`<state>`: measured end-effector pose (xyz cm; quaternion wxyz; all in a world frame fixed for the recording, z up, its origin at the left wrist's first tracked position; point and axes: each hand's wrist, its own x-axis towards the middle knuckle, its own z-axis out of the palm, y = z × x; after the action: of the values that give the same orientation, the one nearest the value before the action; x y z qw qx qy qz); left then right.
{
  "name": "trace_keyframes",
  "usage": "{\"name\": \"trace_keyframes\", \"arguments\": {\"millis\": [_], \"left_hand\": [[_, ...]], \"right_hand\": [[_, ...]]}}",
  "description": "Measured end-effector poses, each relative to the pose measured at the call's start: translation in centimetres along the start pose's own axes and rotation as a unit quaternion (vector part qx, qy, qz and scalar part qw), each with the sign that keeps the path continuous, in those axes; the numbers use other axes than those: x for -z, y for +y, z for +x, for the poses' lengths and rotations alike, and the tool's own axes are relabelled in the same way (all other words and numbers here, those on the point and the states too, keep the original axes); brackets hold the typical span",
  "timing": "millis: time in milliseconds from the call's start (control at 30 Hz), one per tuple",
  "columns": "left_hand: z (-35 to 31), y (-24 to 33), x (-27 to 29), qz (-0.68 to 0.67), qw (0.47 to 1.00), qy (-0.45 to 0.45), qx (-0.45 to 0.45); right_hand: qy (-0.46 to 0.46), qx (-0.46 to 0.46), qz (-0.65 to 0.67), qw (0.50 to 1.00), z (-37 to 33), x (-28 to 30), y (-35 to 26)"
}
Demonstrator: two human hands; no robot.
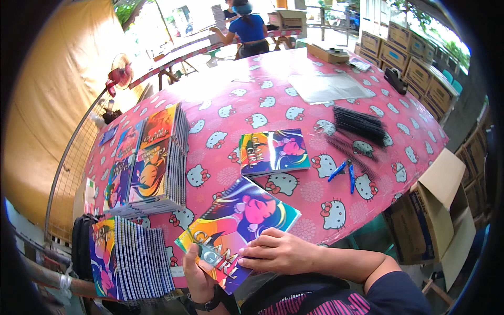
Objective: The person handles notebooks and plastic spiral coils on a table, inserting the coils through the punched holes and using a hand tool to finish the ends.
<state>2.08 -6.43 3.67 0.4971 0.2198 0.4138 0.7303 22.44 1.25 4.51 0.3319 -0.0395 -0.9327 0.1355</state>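
A spiral notebook (258, 211) with a colourful illustrated cover lies tilted at the table's near edge, partly over my lap. My left hand (197, 272) grips its lower left edge, with the thumb on the cover and the fingers hidden beneath. Across the opposite edge lies my right hand (275, 253), its fingers bent together on the cover and its thumb hidden. Just beyond is a small pile of matching notebooks (275, 152). Blue-handled pliers (344, 173) rest right of that pile, near black spiral binding coils (359, 126).
Tall notebook stacks (157, 163) stand on the left, with a leaning row of bound notebooks (134, 262) nearer me. An open carton (428, 220) sits beside the table's right edge. Clear plastic sheets (331, 87) and a tape dispenser (395, 80) lie farther back. Another person (249, 31) works at a far table.
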Motion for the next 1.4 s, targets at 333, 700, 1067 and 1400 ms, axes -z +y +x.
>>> {"name": "trace_keyframes", "arguments": {"millis": [333,700,1067,1400], "left_hand": [[1.7,2.3,2.5,0.170,0.953,-0.080,-0.238],[5.1,4.3,-1.2,0.242,0.868,-0.310,-0.304],[5.4,4.2,-0.8,0.233,0.893,-0.239,-0.304],[5.1,4.1,-0.9,0.289,0.866,-0.240,-0.329]], "right_hand": [[0.259,-0.407,0.363,0.797,-3.5,1.9,2.9],[0.227,-0.407,0.284,0.838,-7.0,1.5,2.5],[0.218,-0.305,0.152,0.915,-5.7,0.8,3.0],[0.129,-0.265,0.193,0.936,-6.5,1.5,3.7]]}}
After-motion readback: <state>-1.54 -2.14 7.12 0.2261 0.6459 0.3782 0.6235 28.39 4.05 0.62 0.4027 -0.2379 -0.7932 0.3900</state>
